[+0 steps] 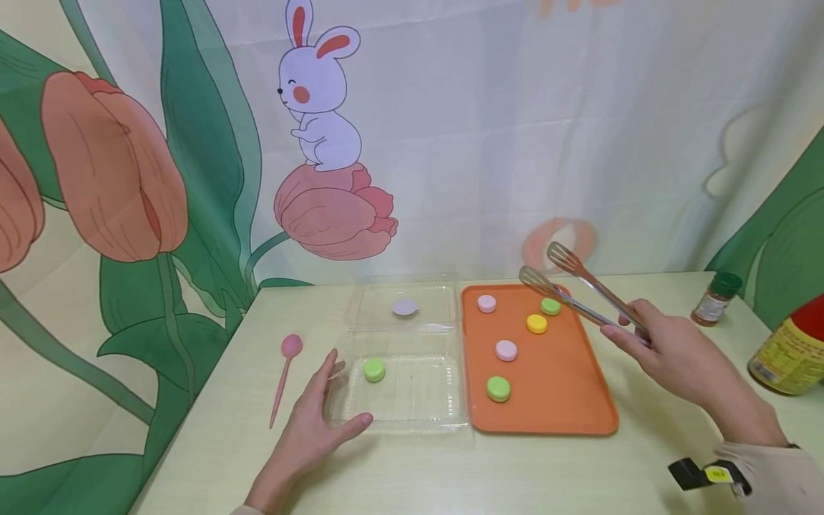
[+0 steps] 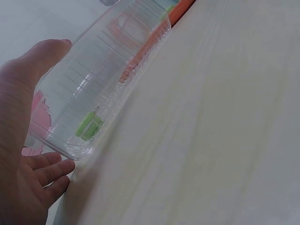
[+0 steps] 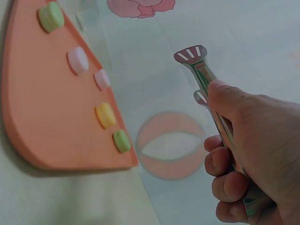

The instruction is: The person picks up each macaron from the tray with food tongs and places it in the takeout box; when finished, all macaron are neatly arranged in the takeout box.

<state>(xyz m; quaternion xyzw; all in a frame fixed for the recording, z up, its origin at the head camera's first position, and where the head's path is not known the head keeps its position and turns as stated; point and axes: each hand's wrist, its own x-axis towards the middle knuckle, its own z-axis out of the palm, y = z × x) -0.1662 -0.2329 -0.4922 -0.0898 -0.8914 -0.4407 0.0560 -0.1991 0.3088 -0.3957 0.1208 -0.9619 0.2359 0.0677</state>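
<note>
Right hand [image 1: 669, 354] sits at the right of the head view, fingers curled round the handles of a pair of metal tongs [image 1: 582, 290]. The slotted tips are apart and hang in the air over the upper right corner of the orange tray [image 1: 566, 400], just above a green macaron [image 1: 550, 306], not touching it as far as I can tell.

Left hand [image 1: 312, 422] is at lower centre-left, fingers spread and fairly straight, thumb and fingertips resting against the near left corner of the clear clamshell box [image 1: 412, 400] (thin ribbed plastic, you see right through it). One green macaron in the box [image 1: 374, 370] lies near those fingers; a pale lilac one [image 1: 405, 307] sits in the open lid behind.

On the flat, round-cornered tray there's also a yellow one [image 1: 537, 323], two pink ones [image 1: 486, 303] [image 1: 506, 350] and another green [image 1: 498, 388].

A pink spoon [image 1: 285, 372] lies left of the box. At far right stand a small spice jar [image 1: 716, 298] and a yellow bottle [image 1: 788, 350], well apart from the tray.
</note>
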